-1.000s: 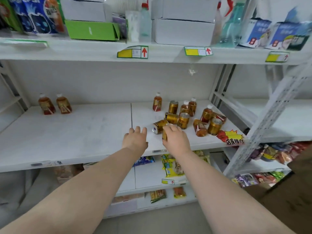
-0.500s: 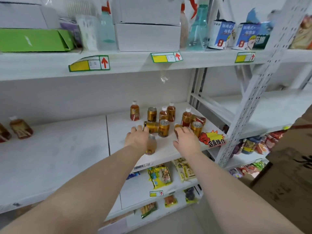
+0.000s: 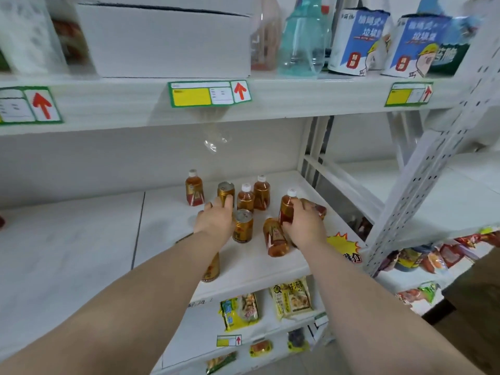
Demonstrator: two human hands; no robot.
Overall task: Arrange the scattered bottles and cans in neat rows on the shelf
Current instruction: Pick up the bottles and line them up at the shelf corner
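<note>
Fingers of your right hand (image 3: pixel 305 224) curl round an upright amber bottle (image 3: pixel 287 209) with a white cap, near the right end of the white shelf (image 3: pixel 81 253). Your left hand (image 3: pixel 216 220) lays nearly straight fingers against a gold can (image 3: pixel 226 192) farther back and grips nothing. Between your hands are a second can (image 3: pixel 243 226) and a toppled bottle (image 3: pixel 276 239). Half a second ago your left hand was over the front can (image 3: pixel 212 269), which is now beside your forearm, and your right was short of the bottle.
</note>
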